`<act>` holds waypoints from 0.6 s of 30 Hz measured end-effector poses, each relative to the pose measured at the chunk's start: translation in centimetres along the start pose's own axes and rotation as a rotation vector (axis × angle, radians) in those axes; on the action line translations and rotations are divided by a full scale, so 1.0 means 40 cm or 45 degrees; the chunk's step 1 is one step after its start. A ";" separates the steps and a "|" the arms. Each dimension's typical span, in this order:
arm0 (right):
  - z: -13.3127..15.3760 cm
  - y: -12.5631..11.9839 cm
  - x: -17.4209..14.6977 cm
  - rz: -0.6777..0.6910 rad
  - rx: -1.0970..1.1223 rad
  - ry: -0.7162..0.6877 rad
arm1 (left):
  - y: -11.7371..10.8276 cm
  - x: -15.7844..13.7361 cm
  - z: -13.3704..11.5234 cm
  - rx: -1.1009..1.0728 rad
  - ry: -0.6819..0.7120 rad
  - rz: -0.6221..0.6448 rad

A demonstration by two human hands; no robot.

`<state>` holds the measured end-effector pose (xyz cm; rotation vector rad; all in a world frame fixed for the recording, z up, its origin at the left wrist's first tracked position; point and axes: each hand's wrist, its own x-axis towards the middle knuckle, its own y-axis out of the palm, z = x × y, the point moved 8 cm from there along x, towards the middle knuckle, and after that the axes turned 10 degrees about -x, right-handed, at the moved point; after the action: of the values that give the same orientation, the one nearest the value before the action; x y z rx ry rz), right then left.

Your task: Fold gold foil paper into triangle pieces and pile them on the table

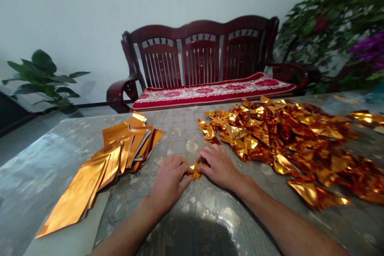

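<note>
A pale wall (90, 8) backs the room. Straight beyond the foil (196, 175) is a dark wooden settee (198, 58), a red patterned mat (210, 93) along its seat. A leafy plant (45, 76) stands well to the foil's left; well to its right are a larger bush (327, 20) and purple flowers (367, 50). The bench (129, 198) has a grey patterned top, and the foil, a small gold piece, is at its surface between the two hands. The left hand (171, 174) meets the foil from the left, its grip pinched on that edge. The right hand (219, 165) comes from the other side, its grip likewise clamped on the foil; fingers hide part of it. Left of the foil, well apart from it, gold sheets (81, 194) lie overlapping in a fan, the nearest over a pale board (81, 232). Right of the foil spreads a wide heap (279, 140) of folded gold pieces, its closest edge near the right hand.
</note>
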<state>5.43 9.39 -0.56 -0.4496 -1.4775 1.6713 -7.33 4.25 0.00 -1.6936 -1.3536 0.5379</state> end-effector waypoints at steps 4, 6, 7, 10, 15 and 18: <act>-0.002 -0.001 -0.001 0.006 0.034 -0.026 | 0.015 -0.001 0.008 -0.023 -0.050 -0.010; -0.001 -0.001 -0.001 0.008 0.048 -0.040 | 0.019 0.005 0.027 -0.076 -0.144 -0.041; 0.000 -0.002 -0.001 0.009 0.053 -0.046 | 0.021 0.008 0.036 -0.101 -0.187 -0.050; 0.001 -0.002 0.000 0.012 0.053 -0.052 | 0.019 0.014 0.053 -0.080 -0.259 -0.072; 0.001 -0.001 0.000 0.006 0.042 -0.063 | 0.001 0.016 0.045 0.131 -0.258 -0.049; 0.002 -0.001 -0.001 -0.008 0.039 -0.084 | -0.004 0.019 0.041 0.132 -0.246 -0.035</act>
<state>5.41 9.30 -0.51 -0.3759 -1.4974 1.7159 -8.44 5.57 -0.60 -1.5684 -1.4574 0.7588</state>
